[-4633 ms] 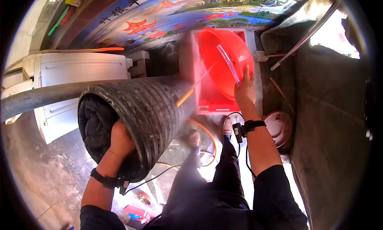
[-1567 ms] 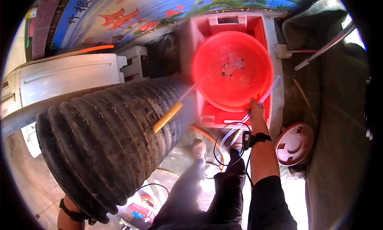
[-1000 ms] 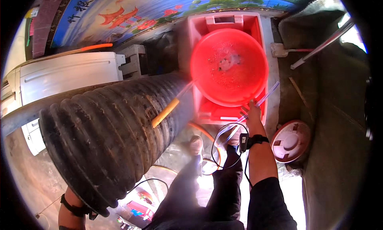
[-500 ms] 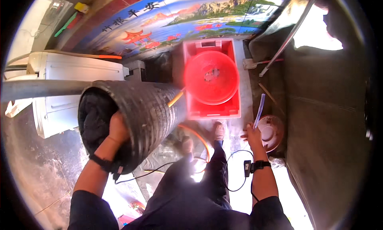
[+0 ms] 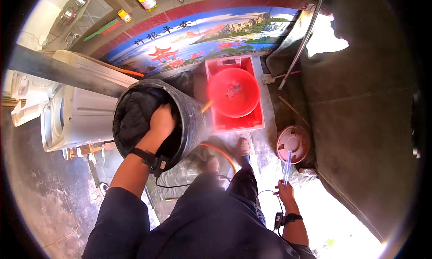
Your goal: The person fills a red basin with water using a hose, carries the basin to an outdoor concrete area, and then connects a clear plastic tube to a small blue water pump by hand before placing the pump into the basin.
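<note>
A black ribbed barrel (image 5: 193,107) stands at the left, its mouth facing me, with dark bunched cloth (image 5: 135,113) inside. My left hand (image 5: 163,121) is inside the mouth, beside the cloth and near the inner wall; its fingertips are hard to make out. My right hand (image 5: 285,191) is closed round a clear, thin tube (image 5: 287,167) at the lower right. The tube's far end overlaps a round pinkish-brown lid or basin (image 5: 300,140) in view. In the middle, a red basin (image 5: 238,101) sits on a red crate (image 5: 217,123).
A white washing machine (image 5: 92,110) stands left of the barrel, with a grey pipe (image 5: 67,70) crossing above it. An orange hose (image 5: 222,154) lies by my feet. A metal pole (image 5: 302,41) leans near a dark hanging sheet (image 5: 360,110). Bottles (image 5: 146,0) line the far ledge.
My left hand has moved right and reaches deeper into the barrel, whose mouth has turned more toward me. My right hand, with the tube, is lower and nearer my body. The view has shifted.
</note>
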{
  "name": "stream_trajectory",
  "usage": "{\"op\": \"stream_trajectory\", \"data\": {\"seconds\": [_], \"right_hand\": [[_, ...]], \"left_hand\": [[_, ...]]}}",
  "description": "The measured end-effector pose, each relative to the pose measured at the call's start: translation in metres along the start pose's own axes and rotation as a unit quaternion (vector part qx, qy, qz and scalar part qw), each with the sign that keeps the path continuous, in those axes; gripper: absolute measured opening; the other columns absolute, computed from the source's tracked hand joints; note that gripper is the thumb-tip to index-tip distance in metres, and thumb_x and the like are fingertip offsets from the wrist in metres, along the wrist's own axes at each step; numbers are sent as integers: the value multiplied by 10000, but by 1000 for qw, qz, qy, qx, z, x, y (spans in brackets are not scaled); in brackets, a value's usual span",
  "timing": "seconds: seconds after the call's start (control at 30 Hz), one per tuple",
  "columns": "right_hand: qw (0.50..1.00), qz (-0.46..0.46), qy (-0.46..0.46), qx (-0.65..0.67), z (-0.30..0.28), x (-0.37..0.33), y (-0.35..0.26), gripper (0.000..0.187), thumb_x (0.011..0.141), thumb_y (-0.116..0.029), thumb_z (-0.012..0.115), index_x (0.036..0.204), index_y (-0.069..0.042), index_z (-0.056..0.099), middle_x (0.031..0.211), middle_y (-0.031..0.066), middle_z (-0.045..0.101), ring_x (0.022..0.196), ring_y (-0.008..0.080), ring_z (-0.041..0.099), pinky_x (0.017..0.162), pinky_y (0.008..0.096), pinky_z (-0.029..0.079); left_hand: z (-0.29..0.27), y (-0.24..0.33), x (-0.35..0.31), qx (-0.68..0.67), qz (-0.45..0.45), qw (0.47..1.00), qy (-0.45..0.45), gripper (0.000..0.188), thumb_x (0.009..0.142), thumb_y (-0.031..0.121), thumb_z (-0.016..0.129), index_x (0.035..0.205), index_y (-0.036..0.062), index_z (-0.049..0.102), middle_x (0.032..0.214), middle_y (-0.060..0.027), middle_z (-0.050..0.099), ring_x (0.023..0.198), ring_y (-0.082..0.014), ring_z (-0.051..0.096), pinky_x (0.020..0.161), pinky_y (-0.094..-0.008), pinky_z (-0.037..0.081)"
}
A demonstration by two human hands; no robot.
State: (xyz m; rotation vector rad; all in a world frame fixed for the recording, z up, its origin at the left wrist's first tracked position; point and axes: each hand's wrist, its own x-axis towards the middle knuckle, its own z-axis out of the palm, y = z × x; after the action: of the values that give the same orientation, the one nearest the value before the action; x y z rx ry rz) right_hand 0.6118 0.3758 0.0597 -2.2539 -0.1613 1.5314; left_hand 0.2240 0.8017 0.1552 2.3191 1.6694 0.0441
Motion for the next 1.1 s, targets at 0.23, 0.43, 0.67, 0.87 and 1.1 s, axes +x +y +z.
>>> {"op": "stream_trajectory", "data": {"seconds": [0.23, 0.43, 0.67, 0.87, 1.1], "right_hand": [[998, 51, 16, 42, -15, -41, 25, 342, 961, -272, 555, 1191, -19, 551, 936, 158, 698, 570, 220, 692, 434, 293, 488], [997, 12, 32, 68, -35, -37, 13, 396, 970, -292, 553, 1238, -4, 508, 960, 179, 682, 562, 246, 684, 415, 292, 469], [996, -58, 2, 61, -37, -28, -28, 422, 977, -320, 556, 1264, -13, 513, 985, 170, 676, 630, 243, 699, 471, 285, 485], [988, -148, 1, -52, -65, -36, -64, 330, 971, -258, 554, 1207, -28, 576, 930, 117, 688, 618, 194, 689, 482, 285, 494], [961, -216, 30, -172, -93, -82, -105, 286, 934, -240, 608, 1102, -9, 634, 798, 96, 681, 636, 201, 665, 565, 339, 536]], "left_hand": [[-7, 1, -9, -12, -27, 1000, 10, 232, 824, 84, 590, 1034, -11, 624, 1039, -245, 629, 987, -429, 602, 877, -471, 487], [-40, 28, -74, -165, 80, 981, 56, 200, 858, 153, 620, 998, 11, 627, 994, -206, 627, 946, -394, 597, 840, -450, 481], [-27, 48, -144, -122, -10, 991, -63, 408, 909, 320, 573, 1171, 8, 563, 1054, -208, 623, 994, -397, 608, 839, -483, 492], [-12, 41, -144, -87, 19, 995, -34, 424, 914, 315, 561, 1198, 1, 533, 1087, -207, 620, 993, -394, 614, 833, -486, 500], [-15, 41, -146, -78, 23, 996, -29, 404, 908, 301, 561, 1166, -9, 529, 1086, -216, 619, 992, -403, 613, 831, -495, 497]]}}
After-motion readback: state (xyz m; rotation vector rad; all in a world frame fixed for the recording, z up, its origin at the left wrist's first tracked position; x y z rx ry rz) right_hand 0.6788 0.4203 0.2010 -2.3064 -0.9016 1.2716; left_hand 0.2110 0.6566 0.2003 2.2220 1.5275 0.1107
